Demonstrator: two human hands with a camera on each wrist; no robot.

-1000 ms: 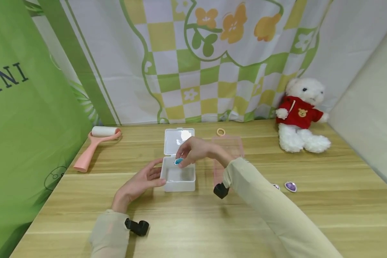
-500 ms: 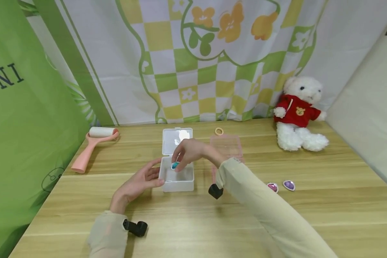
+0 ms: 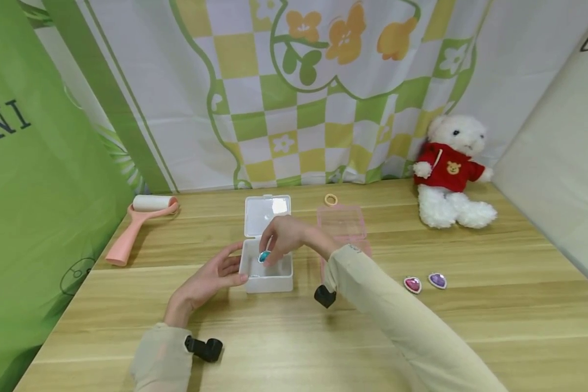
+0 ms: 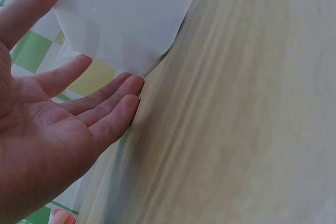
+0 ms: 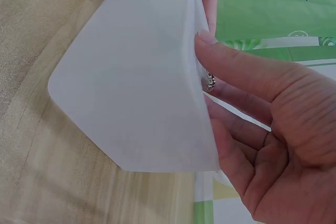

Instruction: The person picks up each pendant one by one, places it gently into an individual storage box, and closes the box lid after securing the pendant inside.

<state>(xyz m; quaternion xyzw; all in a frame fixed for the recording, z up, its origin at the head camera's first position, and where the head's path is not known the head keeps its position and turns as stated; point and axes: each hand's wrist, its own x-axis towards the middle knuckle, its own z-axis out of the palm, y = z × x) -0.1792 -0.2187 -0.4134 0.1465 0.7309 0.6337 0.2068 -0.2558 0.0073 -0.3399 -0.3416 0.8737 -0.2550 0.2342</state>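
Placement, apparently: blue gem [image 3: 263, 257] pinched in right grip [image 3: 285, 235] at white box [image 3: 270, 285] touched by spread left grip [image 3: 214, 274]; next, likely release.

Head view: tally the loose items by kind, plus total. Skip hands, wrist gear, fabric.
Gems: 3 (teal gem, pink gem, purple gem)
Boxes: 2 (white box, pink box)
Lint roller: 1
Small ring: 1
White plush toy: 1
Total: 8
Not counted: a beaded edge inside the white box, too hidden to identify.
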